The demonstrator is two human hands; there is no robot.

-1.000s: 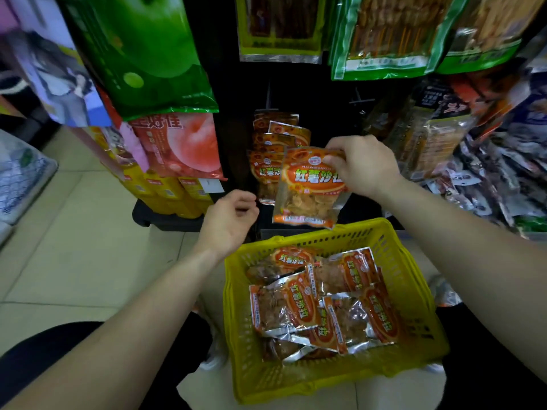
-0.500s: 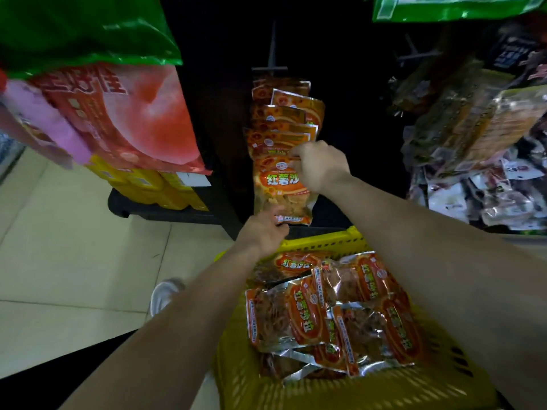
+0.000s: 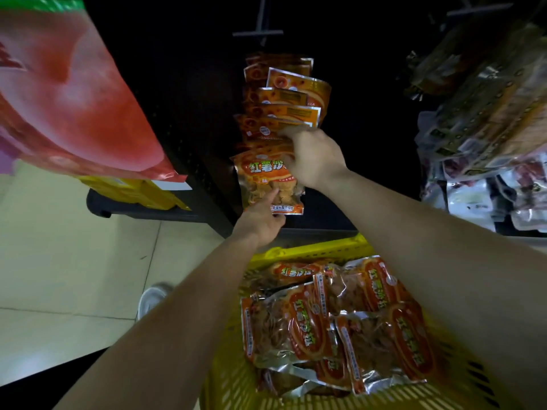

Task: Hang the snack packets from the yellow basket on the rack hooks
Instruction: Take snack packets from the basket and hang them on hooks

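Note:
An orange snack packet (image 3: 264, 181) hangs at the front of a row of like packets (image 3: 284, 96) on a rack hook. My right hand (image 3: 314, 156) grips its top right corner at the hook. My left hand (image 3: 260, 221) holds its bottom edge, one finger pressed up against the clear lower part. Below, the yellow basket (image 3: 313, 249) holds several more orange packets (image 3: 331, 321). The hook itself is hidden behind the packets and my right hand.
A big red and green bag (image 3: 71, 105) hangs at upper left above yellow boxes (image 3: 139, 192) on a black base. Other snack bags (image 3: 485, 108) crowd the right rack. An empty hook bar (image 3: 258, 33) sticks out above the row. Tiled floor lies at left, with a shoe (image 3: 152, 297).
My right hand carried the packet from above the basket up to the hook row. My left hand rose from beside the basket to the packet's bottom edge. The view moved closer to the rack.

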